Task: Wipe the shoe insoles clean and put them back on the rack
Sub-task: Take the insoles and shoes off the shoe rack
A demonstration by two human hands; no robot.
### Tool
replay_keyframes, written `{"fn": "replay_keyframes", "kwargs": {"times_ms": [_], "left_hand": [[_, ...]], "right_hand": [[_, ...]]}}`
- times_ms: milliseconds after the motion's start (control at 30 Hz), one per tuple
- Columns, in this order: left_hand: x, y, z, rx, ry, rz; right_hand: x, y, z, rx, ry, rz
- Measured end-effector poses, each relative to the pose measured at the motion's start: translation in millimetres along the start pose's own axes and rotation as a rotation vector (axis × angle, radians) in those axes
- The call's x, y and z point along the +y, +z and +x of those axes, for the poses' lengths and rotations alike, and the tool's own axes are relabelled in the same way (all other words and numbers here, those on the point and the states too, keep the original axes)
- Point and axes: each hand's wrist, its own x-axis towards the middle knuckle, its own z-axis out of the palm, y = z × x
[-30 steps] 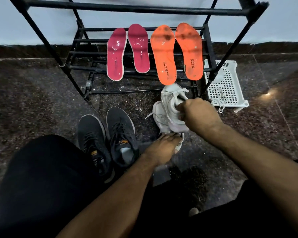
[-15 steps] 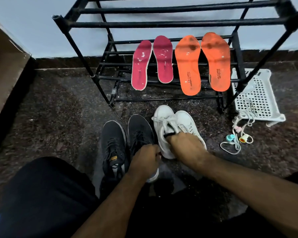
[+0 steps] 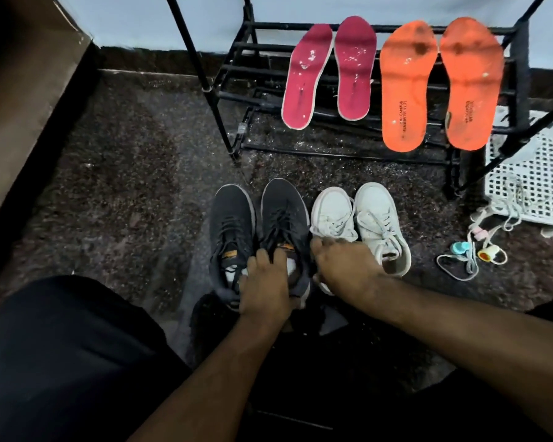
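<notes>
Fingers [image 3: 262, 258] of the left hand [image 3: 264, 290] curl down over the opening of the right-hand dark shoe [image 3: 284, 218], reaching in by the tongue and laces; whether they pinch anything inside is hidden by the hand itself. The right hand [image 3: 345, 266] lies just beside it, its fingers [image 3: 324, 244] bent and pressing at the seam between that dark shoe and the nearer white shoe [image 3: 331, 215]; what they actually grip cannot be made out.

From the head view, the two dark shoes and two white shoes stand in one row on the speckled dark floor [image 3: 125, 173], toes toward the rack [image 3: 237, 90], each touching or nearly touching its neighbour. The other dark shoe [image 3: 230, 218] sits at the row's left end, the other white shoe [image 3: 380, 218] at its right.

On the rack's lower bars lean the pink insoles [image 3: 329, 71] and, to their right, the orange insoles [image 3: 441, 84], both pairs flecked with pale spots, heels hanging past the front bar. Bare floor lies between the rack's front edge and the shoe toes. A white perforated basket [image 3: 530, 173] stands against the rack's right leg, with loose laces and small coloured clips [image 3: 473, 253] trailing on the floor beside the white shoes. A wide stretch of floor opens to the left, bounded by a brown panel [image 3: 20, 106].
</notes>
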Motion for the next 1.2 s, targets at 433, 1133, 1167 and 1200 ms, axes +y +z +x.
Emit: {"fn": "replay_keyframes", "kwargs": {"times_ms": [433,1133,1167,1200], "left_hand": [[-22.3,28.6,31.1,0.018,0.018,0.079],[-29.3,-25.1,82.7,0.044,-0.004,0.476],[-23.9,-21.4,82.3,0.043,-0.015,0.462],[-20.2,-19.2,81.9,0.037,-0.026,0.434]], "right_hand": [[-20.6,47.6,28.4,-0.202,-0.031,0.227],[-22.0,10.4,73.1,-0.125,-0.122,0.128],[-18.4,10.4,69.3,-0.118,-0.123,0.119],[-14.8,8.0,66.0,-0.113,-0.124,0.108]]}}
